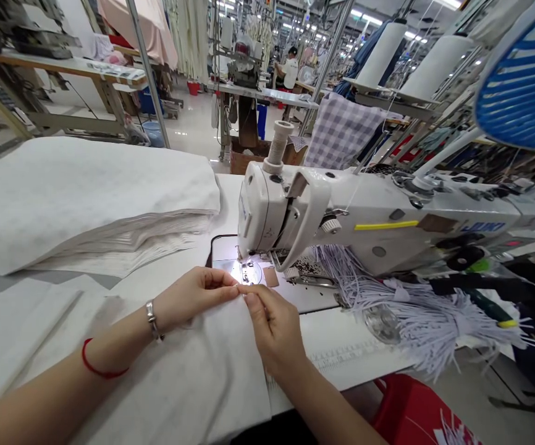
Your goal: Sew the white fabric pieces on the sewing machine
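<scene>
I'm seated in a large garment workshop, with rows of sewing stations running back across the tiled floor (188,120) and a co-worker (288,71) at one in the upper middle of the frame. A white-topped table (341,337) spreads across the lower half of the frame, carrying a Juki sewing machine (379,228) at centre right. A thick stack of folded white cloth (86,198) sits at left, many layers deep, so plenty remains unworked there. A full bunch of thin white cords (416,315) lies at lower right, with many loose ends. A sheet of white cloth (175,377) runs under my forearms and stops just short of the needle (238,253), so I see no stitching under way. My left hand (193,296) and right hand (272,324) are together at the cloth's edge beside the needle plate (249,272). My fingertips (235,285) pinch closed, though whatever lies between them is too small to make out.
</scene>
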`<move>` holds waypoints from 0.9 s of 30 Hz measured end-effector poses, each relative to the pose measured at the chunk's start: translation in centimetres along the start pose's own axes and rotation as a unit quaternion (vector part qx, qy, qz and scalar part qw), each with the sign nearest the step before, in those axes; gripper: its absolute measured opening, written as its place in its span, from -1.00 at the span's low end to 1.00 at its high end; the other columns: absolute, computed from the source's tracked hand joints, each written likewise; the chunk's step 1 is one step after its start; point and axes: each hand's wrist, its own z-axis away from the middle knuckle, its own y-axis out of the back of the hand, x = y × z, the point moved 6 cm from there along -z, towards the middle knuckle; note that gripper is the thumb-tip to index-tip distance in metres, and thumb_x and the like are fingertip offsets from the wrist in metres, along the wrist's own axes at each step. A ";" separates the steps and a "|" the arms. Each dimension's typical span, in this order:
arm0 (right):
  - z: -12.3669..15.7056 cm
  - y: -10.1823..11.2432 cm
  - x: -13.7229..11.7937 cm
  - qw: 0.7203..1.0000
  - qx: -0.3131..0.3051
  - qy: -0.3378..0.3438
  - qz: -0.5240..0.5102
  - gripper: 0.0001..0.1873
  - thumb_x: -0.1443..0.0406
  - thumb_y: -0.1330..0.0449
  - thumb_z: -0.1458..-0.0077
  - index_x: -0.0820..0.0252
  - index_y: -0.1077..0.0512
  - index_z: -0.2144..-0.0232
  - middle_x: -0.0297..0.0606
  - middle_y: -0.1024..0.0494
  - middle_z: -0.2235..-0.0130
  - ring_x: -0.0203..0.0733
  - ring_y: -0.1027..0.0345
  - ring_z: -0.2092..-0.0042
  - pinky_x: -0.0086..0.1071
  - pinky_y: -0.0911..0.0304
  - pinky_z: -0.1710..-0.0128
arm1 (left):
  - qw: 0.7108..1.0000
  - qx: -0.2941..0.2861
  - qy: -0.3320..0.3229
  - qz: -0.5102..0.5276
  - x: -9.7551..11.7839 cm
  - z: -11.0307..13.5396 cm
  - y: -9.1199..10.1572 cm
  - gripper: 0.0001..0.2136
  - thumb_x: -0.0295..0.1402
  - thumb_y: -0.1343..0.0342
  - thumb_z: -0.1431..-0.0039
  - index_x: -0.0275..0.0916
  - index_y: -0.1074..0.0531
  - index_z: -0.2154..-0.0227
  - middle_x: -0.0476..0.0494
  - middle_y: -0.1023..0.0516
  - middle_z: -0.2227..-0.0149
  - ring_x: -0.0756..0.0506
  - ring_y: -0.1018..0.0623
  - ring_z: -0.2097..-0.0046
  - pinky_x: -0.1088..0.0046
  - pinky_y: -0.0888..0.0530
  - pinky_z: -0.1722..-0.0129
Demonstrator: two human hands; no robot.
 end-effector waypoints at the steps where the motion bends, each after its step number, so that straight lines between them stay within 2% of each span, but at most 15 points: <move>1: -0.2 -0.1 0.3 0.999 -0.010 -0.034 -0.038 -0.73 0.22 0.01 -0.25 0.11 -0.48 0.25 -0.32 -0.53 0.37 -0.25 -0.38 0.33 -0.41 -0.23 0.34 | 1.000 -0.001 0.001 -0.004 -0.1 -0.1 0.0 -0.63 -0.01 -0.16 -0.03 -0.27 -0.49 0.37 -0.03 -0.51 0.39 -0.04 -0.46 0.33 0.50 -0.36 0.34; 4: -0.4 -0.9 1.3 0.981 -0.042 -0.128 -0.138 -0.79 0.14 -0.08 -0.18 0.14 -0.39 0.27 -0.40 -0.46 0.50 -0.31 -0.29 0.46 -0.46 -0.18 0.47 | 1.000 0.009 -0.008 -0.009 -0.1 -0.2 0.0 -0.64 -0.01 -0.14 -0.04 -0.27 -0.47 0.39 -0.02 -0.48 0.42 -0.03 -0.44 0.36 0.51 -0.34 0.37; 7: -0.5 -1.9 2.2 0.959 -0.069 -0.188 -0.201 -0.75 0.13 -0.14 -0.12 0.14 -0.32 0.21 -0.50 -0.37 0.59 -0.34 -0.19 0.54 -0.48 -0.14 0.52 | 0.999 0.017 -0.027 -0.020 0.0 -0.3 0.1 -0.65 -0.03 -0.13 -0.06 -0.28 -0.46 0.41 -0.01 -0.45 0.44 -0.02 -0.40 0.37 0.52 -0.31 0.39; 10: -0.4 -2.3 2.7 0.947 -0.071 -0.212 -0.229 -0.78 0.16 -0.14 -0.10 0.14 -0.35 0.24 -0.47 -0.41 0.57 -0.32 -0.26 0.52 -0.46 -0.18 0.50 | 0.997 0.039 -0.050 -0.049 0.2 -0.3 0.4 -0.66 -0.05 -0.12 -0.07 -0.28 -0.45 0.43 0.02 -0.40 0.49 0.02 -0.34 0.42 0.55 -0.26 0.44; 14: -0.4 -1.7 2.2 0.958 -0.028 -0.190 -0.211 -0.85 0.20 -0.16 -0.10 0.15 -0.42 0.33 -0.36 -0.55 0.46 -0.25 -0.42 0.39 -0.43 -0.28 0.42 | 0.991 0.071 -0.080 -0.077 0.8 -0.1 0.6 -0.71 -0.10 -0.14 -0.07 -0.27 -0.43 0.47 0.06 -0.33 0.53 0.04 -0.28 0.45 0.57 -0.21 0.49; 17: -0.3 -1.1 1.3 0.981 0.003 -0.131 -0.146 -0.90 0.26 -0.15 -0.12 0.14 -0.45 0.34 -0.35 -0.58 0.41 -0.25 -0.47 0.34 -0.44 -0.32 0.39 | 0.993 0.064 -0.077 -0.065 1.0 0.0 0.4 -0.72 -0.11 -0.12 -0.08 -0.26 -0.42 0.47 0.06 -0.34 0.53 0.03 -0.30 0.45 0.56 -0.23 0.48; 19: -0.4 -0.7 0.4 0.996 0.032 -0.056 -0.064 -0.90 0.32 -0.13 -0.14 0.14 -0.47 0.32 -0.36 -0.59 0.39 -0.27 -0.48 0.34 -0.44 -0.33 0.35 | 0.996 0.057 -0.059 -0.045 0.9 0.1 0.3 -0.72 -0.11 -0.12 -0.06 -0.27 -0.43 0.46 0.03 -0.39 0.50 0.02 -0.33 0.42 0.54 -0.26 0.45; 21: -0.3 -0.4 -0.5 0.996 0.070 0.042 0.034 -0.86 0.36 -0.10 -0.17 0.16 -0.48 0.30 -0.34 -0.59 0.38 -0.28 -0.47 0.35 -0.44 -0.33 0.34 | 0.998 0.051 -0.038 -0.026 0.8 0.1 0.3 -0.71 -0.10 -0.13 -0.05 -0.28 -0.43 0.46 0.01 -0.43 0.48 0.00 -0.37 0.40 0.53 -0.28 0.43; 24: 0.1 -0.5 -1.9 0.962 0.116 0.177 0.171 -0.83 0.41 -0.08 -0.21 0.23 -0.48 0.27 -0.30 -0.58 0.41 -0.30 -0.45 0.38 -0.46 -0.30 0.36 | 0.999 0.048 -0.001 0.003 0.5 0.2 0.2 -0.69 -0.08 -0.15 -0.02 -0.28 -0.45 0.44 -0.03 -0.48 0.44 -0.02 -0.42 0.38 0.52 -0.33 0.42; 27: 0.5 -1.0 -2.7 0.920 0.126 0.243 0.280 -0.84 0.45 -0.09 -0.20 0.29 -0.49 0.25 -0.30 -0.53 0.48 -0.31 -0.40 0.40 -0.45 -0.26 0.38 | 0.998 0.045 0.030 0.025 0.2 0.3 0.1 -0.67 -0.06 -0.16 0.00 -0.28 -0.46 0.41 -0.07 -0.52 0.42 -0.05 -0.46 0.36 0.51 -0.38 0.41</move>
